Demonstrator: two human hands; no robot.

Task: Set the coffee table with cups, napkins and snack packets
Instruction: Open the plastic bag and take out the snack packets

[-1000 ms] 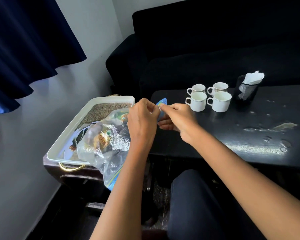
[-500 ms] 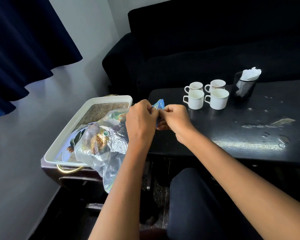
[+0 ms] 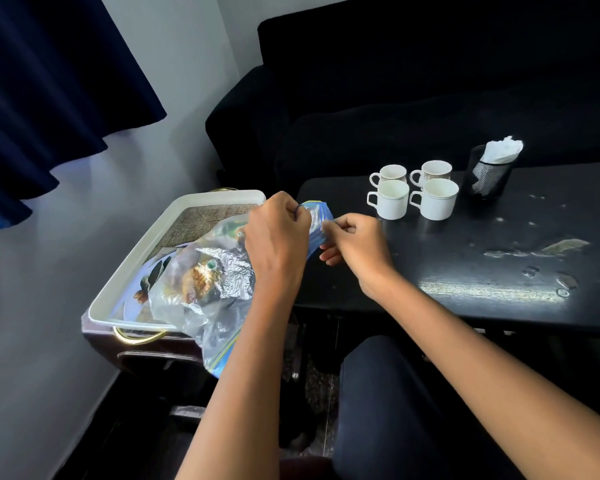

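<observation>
A clear zip bag (image 3: 205, 292) with a blue top edge holds silver snack packets and hangs over the white tray (image 3: 174, 216). My left hand (image 3: 278, 237) pinches one side of the bag's blue mouth. My right hand (image 3: 354, 244) pinches the other side, just over the left end of the black coffee table (image 3: 482, 271). Several white cups (image 3: 413, 192) stand grouped on the table. White napkins (image 3: 501, 150) stick out of a black mesh holder (image 3: 487, 176) to the right of the cups.
The tray rests on a dark side stand with a gold handle (image 3: 136, 337) left of the table. A black sofa (image 3: 395, 91) runs behind the table. Dark blue curtain (image 3: 49, 81) hangs at upper left. My knee (image 3: 378, 375) is below the table edge.
My hands, close together before, have drawn a little apart, spreading the bag's blue mouth wider between them. The bag has stayed over the tray.
</observation>
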